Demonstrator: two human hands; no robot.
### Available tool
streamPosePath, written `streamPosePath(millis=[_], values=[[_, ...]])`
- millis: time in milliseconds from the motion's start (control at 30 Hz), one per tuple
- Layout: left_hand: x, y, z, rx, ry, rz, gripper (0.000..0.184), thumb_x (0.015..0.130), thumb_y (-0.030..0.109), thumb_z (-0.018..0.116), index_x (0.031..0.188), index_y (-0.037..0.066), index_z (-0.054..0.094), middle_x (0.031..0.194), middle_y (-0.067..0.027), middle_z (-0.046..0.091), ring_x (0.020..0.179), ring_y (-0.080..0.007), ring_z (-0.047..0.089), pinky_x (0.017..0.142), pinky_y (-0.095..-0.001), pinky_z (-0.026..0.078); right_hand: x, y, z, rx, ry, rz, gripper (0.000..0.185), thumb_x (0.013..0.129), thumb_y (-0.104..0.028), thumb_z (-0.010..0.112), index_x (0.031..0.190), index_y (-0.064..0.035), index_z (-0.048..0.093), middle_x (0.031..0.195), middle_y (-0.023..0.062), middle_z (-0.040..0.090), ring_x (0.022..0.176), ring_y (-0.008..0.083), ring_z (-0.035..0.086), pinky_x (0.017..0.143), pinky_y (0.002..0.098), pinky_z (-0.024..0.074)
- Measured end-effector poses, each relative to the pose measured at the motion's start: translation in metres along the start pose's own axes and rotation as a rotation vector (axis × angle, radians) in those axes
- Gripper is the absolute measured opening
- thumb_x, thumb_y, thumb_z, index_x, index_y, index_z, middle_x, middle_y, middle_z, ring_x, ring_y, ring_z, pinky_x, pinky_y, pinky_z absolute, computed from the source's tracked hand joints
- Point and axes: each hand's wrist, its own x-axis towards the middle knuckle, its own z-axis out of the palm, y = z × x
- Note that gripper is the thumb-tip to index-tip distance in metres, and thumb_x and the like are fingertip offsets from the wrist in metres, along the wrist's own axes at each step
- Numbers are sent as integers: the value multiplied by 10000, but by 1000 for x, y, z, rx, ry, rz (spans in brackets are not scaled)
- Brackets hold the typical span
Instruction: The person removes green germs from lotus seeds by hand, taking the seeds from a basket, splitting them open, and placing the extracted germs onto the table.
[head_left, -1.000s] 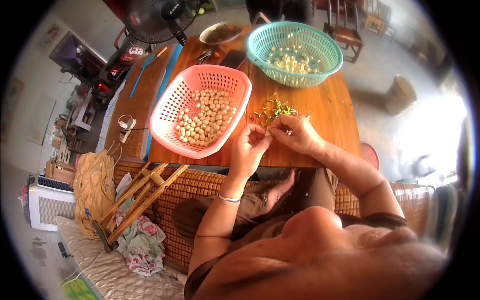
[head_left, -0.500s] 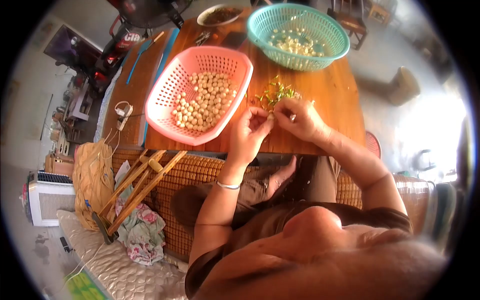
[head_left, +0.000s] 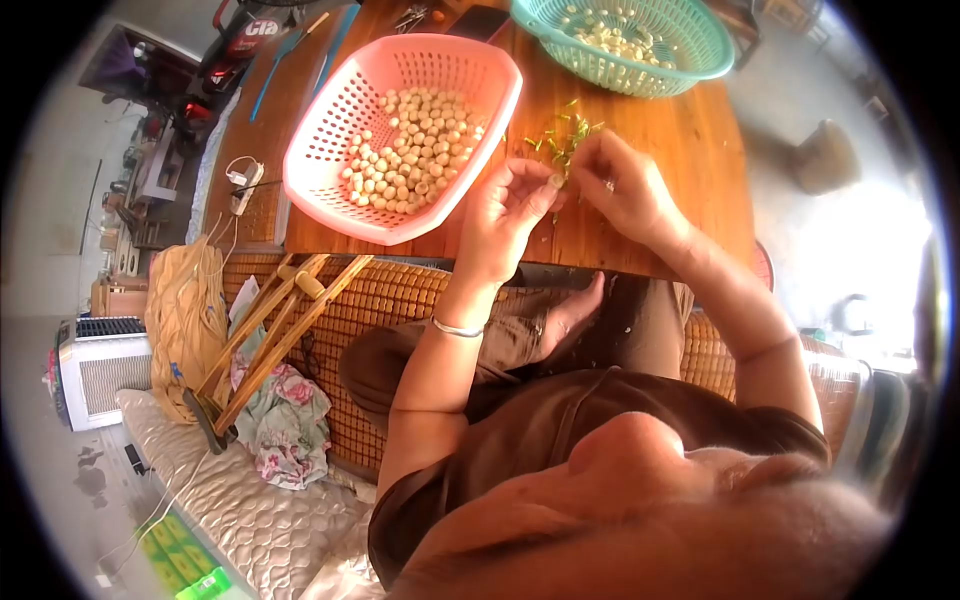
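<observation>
My left hand pinches a small pale lotus seed between thumb and forefinger, above the near edge of the table. Close to its right, my right hand has its fingers drawn together; what they hold, if anything, is too small to make out. Just beyond both hands lies a small pile of thin green shoots. The pink basket left of my hands contains many whole round lotus seeds. A turquoise basket at the far right holds paler, smaller-looking pieces.
The wooden table ends just in front of my lap. A power strip with cords lies at its left. Wooden crutches and a floral cloth rest on the woven seat beside me. A stool stands right.
The view has tilted, so the table and baskets sit higher in the picture. My fingertips, close together before, are now slightly apart, with the seed showing in my left hand.
</observation>
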Motion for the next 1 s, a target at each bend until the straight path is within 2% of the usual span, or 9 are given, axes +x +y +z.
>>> streamPosePath(millis=[300,400,467,667,800,833,933,967,1000], values=[[1,-6,-2,-14,-3,35,174,932,75,654,1088,21,597,994,-32,663,902,-99,624,839,-256,516,2,-2,-1,-74,-27,-221,129,827,-41,681,948,-18,643,845,106,674,741,253,673,661,335,531],[1,-6,1,-14,27,49,127,931,83,663,1032,36,601,883,-3,648,817,-68,605,750,-203,486,1,-2,-1,-125,-11,-239,134,818,-48,693,942,-22,648,849,111,675,742,274,675,660,346,535],[0,-8,-3,3,-3,36,174,926,51,650,1088,13,601,989,-31,658,887,-93,611,830,-244,503,0,-3,0,-144,-13,-240,140,815,-52,698,943,-26,651,852,115,676,744,284,675,662,354,539],[-3,-9,-2,98,90,14,190,903,52,674,1071,-13,616,984,-63,665,858,-131,639,795,-270,524,-4,-3,0,-228,10,-305,130,818,-116,665,930,-53,655,828,151,651,770,362,655,670,425,536],[-1,-12,-4,175,64,36,199,920,27,648,1109,-22,613,1018,-78,664,885,-130,622,819,-262,512,-5,9,4,-166,33,-348,115,786,-98,676,862,-53,603,782,108,613,710,321,636,619,409,526],[1,-9,2,161,102,43,141,910,26,666,1037,-22,630,899,-34,657,822,-95,610,763,-219,486,-2,13,6,-133,59,-417,102,788,-80,665,848,-48,589,762,105,600,698,321,627,608,409,520],[1,-5,11,71,67,49,191,902,-1,660,1081,-40,609,953,-47,645,856,-101,606,790,-224,491,-4,19,7,-144,64,-406,118,798,-67,668,862,-34,574,781,109,593,714,329,621,610,409,519],[-1,-4,10,120,28,36,215,935,-12,596,1148,-41,598,1104,-97,649,1017,-158,608,927,-305,494,-4,20,7,-151,72,-403,118,798,-67,668,862,-34,574,781,109,593,714,329,621,610,409,519],[-1,-5,8,118,23,34,215,935,-12,596,1148,-41,598,1104,-97,649,1017,-158,608,927,-305,494,-4,19,7,-126,57,-411,124,805,-72,674,866,-32,574,787,110,593,722,330,623,614,410,521]])
